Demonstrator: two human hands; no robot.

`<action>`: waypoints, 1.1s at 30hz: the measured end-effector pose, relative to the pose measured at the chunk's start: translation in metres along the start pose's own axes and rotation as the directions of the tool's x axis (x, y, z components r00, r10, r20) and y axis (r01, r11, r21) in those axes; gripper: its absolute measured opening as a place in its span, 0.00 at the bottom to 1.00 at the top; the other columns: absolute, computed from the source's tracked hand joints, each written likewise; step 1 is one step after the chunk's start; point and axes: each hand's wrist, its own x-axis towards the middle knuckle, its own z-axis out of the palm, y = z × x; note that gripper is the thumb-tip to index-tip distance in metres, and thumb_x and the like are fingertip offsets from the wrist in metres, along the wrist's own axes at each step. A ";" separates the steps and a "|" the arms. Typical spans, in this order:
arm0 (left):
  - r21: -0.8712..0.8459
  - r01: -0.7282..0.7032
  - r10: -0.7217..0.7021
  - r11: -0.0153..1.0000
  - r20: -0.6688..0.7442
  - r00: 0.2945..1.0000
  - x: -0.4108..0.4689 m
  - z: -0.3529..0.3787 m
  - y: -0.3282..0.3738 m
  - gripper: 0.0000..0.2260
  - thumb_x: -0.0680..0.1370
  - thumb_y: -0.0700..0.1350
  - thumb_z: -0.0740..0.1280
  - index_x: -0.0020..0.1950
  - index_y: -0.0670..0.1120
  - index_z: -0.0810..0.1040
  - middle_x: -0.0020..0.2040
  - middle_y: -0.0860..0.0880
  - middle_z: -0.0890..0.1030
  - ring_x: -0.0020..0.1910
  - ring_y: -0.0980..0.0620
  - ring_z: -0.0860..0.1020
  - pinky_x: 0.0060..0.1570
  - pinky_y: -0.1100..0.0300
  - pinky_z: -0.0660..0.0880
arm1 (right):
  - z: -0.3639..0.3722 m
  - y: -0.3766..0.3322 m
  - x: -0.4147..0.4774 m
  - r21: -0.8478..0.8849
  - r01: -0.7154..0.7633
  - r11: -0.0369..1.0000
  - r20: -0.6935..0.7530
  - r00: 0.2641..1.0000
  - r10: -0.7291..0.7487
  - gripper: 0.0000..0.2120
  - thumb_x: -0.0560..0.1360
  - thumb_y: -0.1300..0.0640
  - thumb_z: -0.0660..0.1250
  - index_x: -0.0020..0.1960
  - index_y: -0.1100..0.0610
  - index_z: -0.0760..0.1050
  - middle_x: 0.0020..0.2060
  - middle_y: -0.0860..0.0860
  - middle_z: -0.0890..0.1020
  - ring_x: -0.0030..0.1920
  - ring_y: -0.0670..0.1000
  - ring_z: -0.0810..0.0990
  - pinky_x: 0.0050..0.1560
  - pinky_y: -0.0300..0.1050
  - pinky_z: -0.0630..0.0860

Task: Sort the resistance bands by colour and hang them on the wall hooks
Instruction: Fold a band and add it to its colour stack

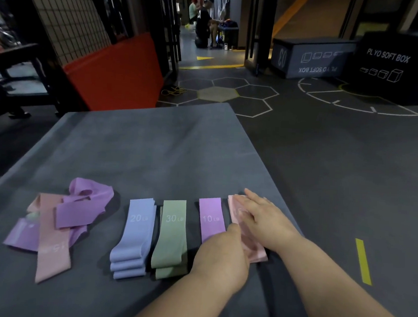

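Note:
On a grey padded box top (153, 154) lie sorted bands in a row: a blue stack marked 20 LB (134, 237), a green stack marked 30 LB (173, 235), a purple band marked 10 LB (210, 217) and a pink band (258, 254) at the right. My right hand (265, 220) lies flat on the pink band with fingers straight. My left hand (223, 254) rests on the pink band's near left part; how its fingers lie is hidden. At the left sits a loose heap of purple bands (81, 206) and a pink band marked 15 (50, 248).
A wire grid panel (64, 14) and an orange mat (114, 73) stand at the back left. Black plyo soft boxes (385, 64) stand on the floor at the back right. People crouch in the far doorway (206, 23). A yellow floor strip (363, 260) lies to the right.

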 end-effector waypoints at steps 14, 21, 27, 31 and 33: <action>-0.215 -0.024 0.008 0.976 -0.075 0.997 -0.006 -0.013 -0.011 0.09 0.79 0.51 0.62 0.57 0.51 0.68 0.43 0.51 0.77 0.44 0.48 0.76 0.42 0.55 0.73 | -0.007 0.000 -0.007 0.145 -0.017 0.989 -0.045 0.999 0.024 0.21 0.82 0.52 0.54 0.74 0.42 0.61 0.77 0.39 0.52 0.75 0.44 0.59 0.69 0.39 0.58; -0.141 0.006 -0.028 0.990 -0.157 0.987 -0.038 -0.042 -0.045 0.08 0.78 0.54 0.62 0.55 0.54 0.70 0.50 0.52 0.80 0.50 0.48 0.78 0.48 0.58 0.74 | -0.022 -0.014 -0.011 0.072 0.043 0.996 -0.113 0.993 -0.034 0.19 0.82 0.48 0.54 0.72 0.47 0.68 0.76 0.45 0.60 0.75 0.45 0.58 0.73 0.40 0.54; -0.164 0.188 -0.237 0.968 -0.365 0.900 -0.083 -0.084 -0.124 0.03 0.78 0.53 0.63 0.48 0.55 0.72 0.41 0.55 0.78 0.48 0.50 0.79 0.45 0.58 0.73 | -0.016 -0.064 -0.023 -0.023 0.223 0.974 -0.256 0.941 -0.222 0.18 0.79 0.43 0.57 0.61 0.49 0.79 0.63 0.45 0.77 0.68 0.48 0.70 0.67 0.38 0.61; -0.257 0.358 -0.439 0.898 -0.442 0.782 -0.097 -0.089 -0.186 0.01 0.76 0.48 0.65 0.47 0.53 0.76 0.49 0.51 0.81 0.49 0.46 0.78 0.49 0.54 0.75 | -0.006 -0.113 -0.034 -0.061 0.418 0.906 -0.299 0.859 -0.416 0.20 0.75 0.43 0.56 0.50 0.51 0.83 0.47 0.44 0.83 0.50 0.48 0.78 0.54 0.31 0.62; -0.268 0.415 -0.493 0.869 -0.430 0.756 -0.102 -0.082 -0.211 0.04 0.76 0.47 0.66 0.50 0.51 0.77 0.53 0.48 0.80 0.52 0.45 0.77 0.50 0.54 0.74 | 0.003 -0.136 -0.040 -0.031 0.459 0.888 -0.264 0.853 -0.450 0.16 0.75 0.46 0.59 0.48 0.51 0.83 0.44 0.44 0.84 0.46 0.49 0.80 0.51 0.32 0.65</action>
